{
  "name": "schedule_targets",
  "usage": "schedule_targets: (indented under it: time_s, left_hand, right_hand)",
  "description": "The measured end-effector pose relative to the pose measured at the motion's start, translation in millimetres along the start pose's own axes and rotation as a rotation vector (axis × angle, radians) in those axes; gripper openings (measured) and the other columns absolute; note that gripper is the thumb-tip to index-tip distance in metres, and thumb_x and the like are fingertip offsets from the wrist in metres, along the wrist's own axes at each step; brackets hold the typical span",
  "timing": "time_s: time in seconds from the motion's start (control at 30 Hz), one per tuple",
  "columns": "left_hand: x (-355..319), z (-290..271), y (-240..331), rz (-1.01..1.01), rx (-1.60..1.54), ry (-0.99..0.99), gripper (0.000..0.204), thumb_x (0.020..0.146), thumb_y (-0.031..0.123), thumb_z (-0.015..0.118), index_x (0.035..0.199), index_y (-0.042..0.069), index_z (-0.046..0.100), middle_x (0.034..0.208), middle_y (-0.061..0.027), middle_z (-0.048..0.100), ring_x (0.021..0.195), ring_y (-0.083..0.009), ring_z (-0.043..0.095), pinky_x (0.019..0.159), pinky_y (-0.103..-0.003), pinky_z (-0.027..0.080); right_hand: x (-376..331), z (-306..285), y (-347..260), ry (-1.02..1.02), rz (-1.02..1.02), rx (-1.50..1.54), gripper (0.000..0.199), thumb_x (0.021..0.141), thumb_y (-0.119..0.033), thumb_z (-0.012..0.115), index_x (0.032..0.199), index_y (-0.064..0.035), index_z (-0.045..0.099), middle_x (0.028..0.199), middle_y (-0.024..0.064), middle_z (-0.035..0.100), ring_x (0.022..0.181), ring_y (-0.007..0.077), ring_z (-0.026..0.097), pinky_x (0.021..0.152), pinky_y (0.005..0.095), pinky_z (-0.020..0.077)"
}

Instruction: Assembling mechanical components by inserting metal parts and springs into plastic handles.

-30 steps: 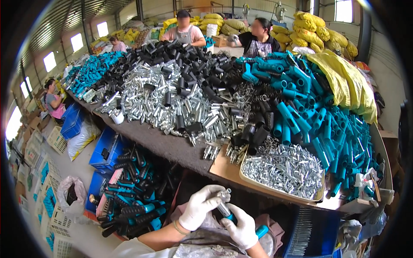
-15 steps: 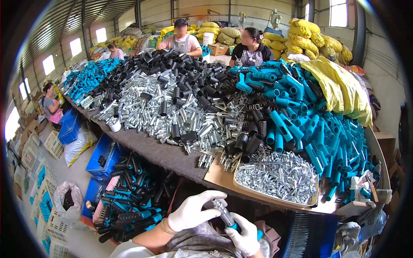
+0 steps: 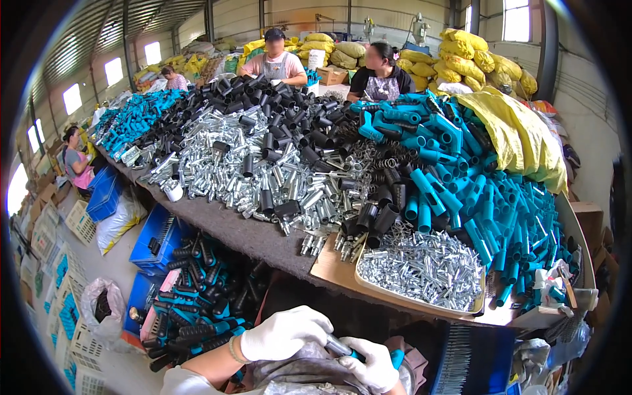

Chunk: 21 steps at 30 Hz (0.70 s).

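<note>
- Teal-handled metal part (image 3: 352, 350), a short silver tube ending in a teal plastic grip, sits low in the view, just below the near edge of the long grey-topped work table (image 3: 237, 234), held between both gloved hands.
- Left hand (image 3: 284, 334), in a white glove, has its fingers curled together over the silver end of the part.
- Right hand (image 3: 372, 364), also in a white glove, has its fingers clamped round the teal end, touching the left hand.
- Just beyond the hands, on the table's near edge, a shallow tan tray (image 3: 421, 308) holds a heap of small shiny metal pins (image 3: 421, 266).
- Farther onto the table lie heaps of silver metal tubes (image 3: 263, 158), black plastic sleeves (image 3: 289, 108) and teal plastic handles (image 3: 487, 197).
- Under the table, left of the hands, blue plastic crates (image 3: 155, 230) stand by a pile of black and teal assembled handles (image 3: 197, 296).
- Across the table's far side, two people in aprons (image 3: 276, 62) sit facing it, before yellow sacks (image 3: 474, 59).
</note>
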<state>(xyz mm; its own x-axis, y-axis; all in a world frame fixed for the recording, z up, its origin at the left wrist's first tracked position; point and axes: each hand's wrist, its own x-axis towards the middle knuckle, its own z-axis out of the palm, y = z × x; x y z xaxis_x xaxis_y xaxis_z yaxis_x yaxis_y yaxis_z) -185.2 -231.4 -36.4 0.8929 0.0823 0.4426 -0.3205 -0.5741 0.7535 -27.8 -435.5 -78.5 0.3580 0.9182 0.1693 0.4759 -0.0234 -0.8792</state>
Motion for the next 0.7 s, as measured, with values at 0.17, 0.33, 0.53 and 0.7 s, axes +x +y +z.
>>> schedule_targets:
  time_s: [0.17, 0.33, 0.53, 0.7]
  left_hand:
    - [5.6, -14.4, 19.3, -0.422, 0.034, -0.087, 0.051, 0.083, 0.022, 0.078, 0.128, 0.008, 0.06, 0.113, -0.0131, 0.066, 0.093, -0.0283, 0.067, 0.083, -0.035, 0.056]
    - [-6.7, 4.0, 8.3, -0.275, 0.152, -0.026, 0.021, 0.089, 0.015, 0.068, 0.108, 0.007, 0.069, 0.102, -0.012, 0.069, 0.092, -0.0294, 0.069, 0.078, -0.035, 0.055]
    - [-0.9, 1.1, 11.5, -0.134, 0.291, 0.075, 0.034, 0.082, 0.019, 0.076, 0.114, 0.01, 0.067, 0.11, -0.0106, 0.067, 0.099, -0.0306, 0.066, 0.084, -0.038, 0.055]
    - [-13.0, 7.6, -1.5, -0.205, 0.162, -0.017, 0.021, 0.089, 0.014, 0.066, 0.109, 0.009, 0.069, 0.102, -0.012, 0.068, 0.09, -0.0301, 0.067, 0.08, -0.036, 0.055]
  right_hand:
    - [-1.6, 1.3, -1.6, 0.034, 0.055, -0.027, 0.042, 0.084, -0.028, 0.073, 0.116, -0.0012, 0.069, 0.108, 0.0195, 0.071, 0.101, 0.0329, 0.069, 0.089, 0.038, 0.0534]
    - [3.9, 0.5, -5.4, -0.06, 0.054, -0.135, 0.04, 0.084, -0.027, 0.073, 0.116, -0.0031, 0.069, 0.103, 0.0181, 0.071, 0.094, 0.0328, 0.07, 0.085, 0.0374, 0.0547]
    - [2.2, -2.3, -12.9, -0.032, 0.109, -0.132, 0.04, 0.084, -0.029, 0.073, 0.116, -0.0038, 0.069, 0.108, 0.0181, 0.071, 0.099, 0.0351, 0.068, 0.088, 0.0396, 0.0539]
    - [4.1, 2.8, -3.6, -0.063, 0.025, -0.215, 0.038, 0.084, -0.029, 0.074, 0.113, -0.0049, 0.07, 0.094, 0.018, 0.071, 0.087, 0.0333, 0.071, 0.079, 0.0379, 0.0561]
